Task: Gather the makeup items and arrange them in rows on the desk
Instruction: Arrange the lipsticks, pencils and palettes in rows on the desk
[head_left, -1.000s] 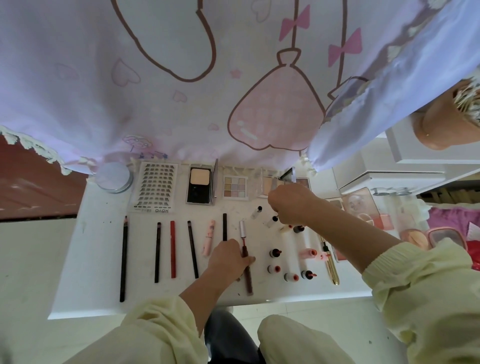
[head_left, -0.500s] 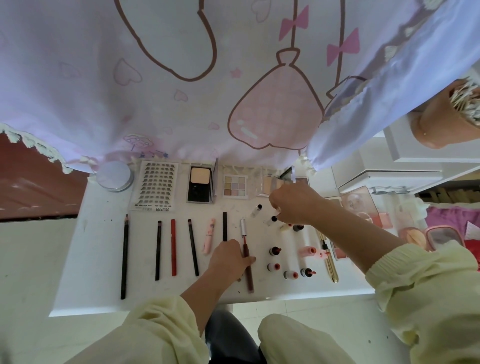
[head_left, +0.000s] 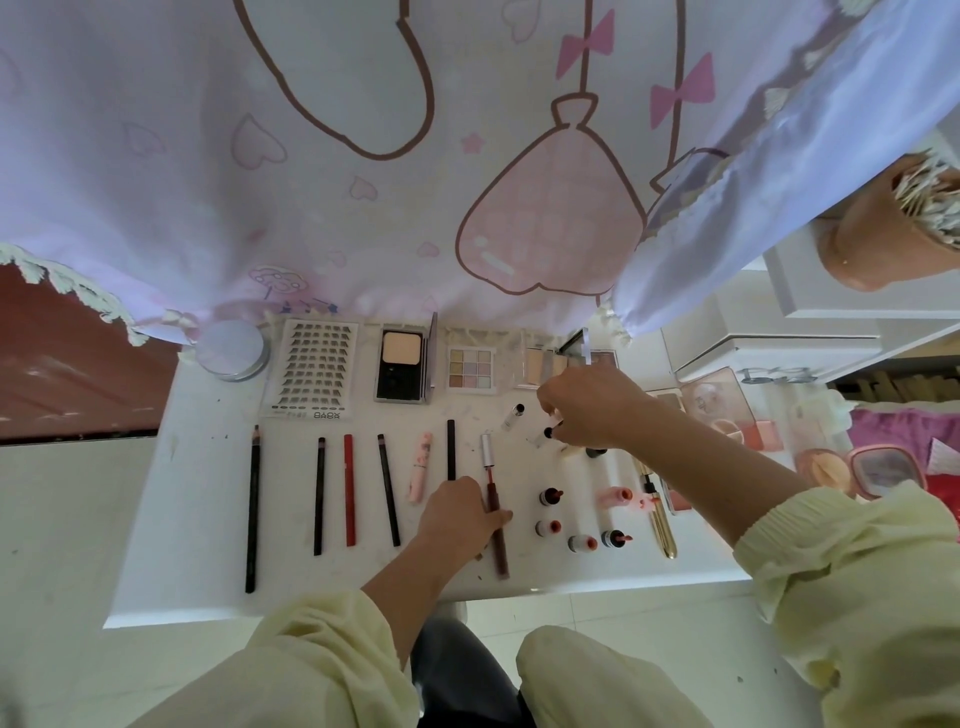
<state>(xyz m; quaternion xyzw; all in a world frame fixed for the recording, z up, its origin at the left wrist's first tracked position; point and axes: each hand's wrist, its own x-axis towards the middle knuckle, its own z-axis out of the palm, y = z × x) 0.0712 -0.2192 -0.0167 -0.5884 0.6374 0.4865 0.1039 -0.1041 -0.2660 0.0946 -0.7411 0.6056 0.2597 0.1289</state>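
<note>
On the white desk a back row holds a round compact, a lash sheet, a powder compact and an eyeshadow palette. Below them several pencils lie side by side. My left hand rests at the row's right end, its fingers curled onto a dark red lip wand. My right hand pinches a small black-capped vial. Several small vials and a gold tube lie between my arms.
A pink printed curtain hangs over the desk's back edge. More compacts and a pink case lie right of the desk. A brown cup of cotton swabs stands on white drawers. The desk's front edge is just above my knees.
My right hand has shifted slightly right and its fingers have come down onto the small vial. My left hand stays on the lip wand.
</note>
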